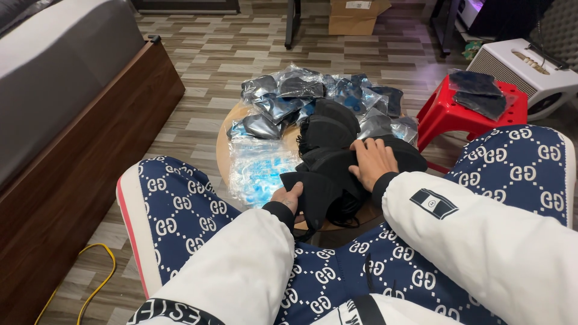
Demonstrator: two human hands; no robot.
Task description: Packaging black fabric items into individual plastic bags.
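So there's a small round wooden table (224, 141) right in front of the knees, and it's totally buried in face masks. The loose black face masks (328, 129) sit in a heap at the middle, running from the far side down to the near edge. The left hand (288, 199) is at the near edge of that heap with its fingers curled around one black mask (316, 194), pinching it from below, so it's closed on that one. The right hand (372, 161) lies flat on top of the heap just to the right, fingers spread and pressing down, not gripping anything as far as I can see.

Around the heap are clear plastic bags with dark masks (283, 90) inside, piled on the far side, plus a bag of light blue masks (256, 165) on the left part of the table, just beside the left hand.

Off to the right is a red plastic stool (442, 114) with a couple more bagged dark masks on it. A cardboard box (355, 17) stands far back on the floor, and a yellow cable (99, 283) loops at near left.
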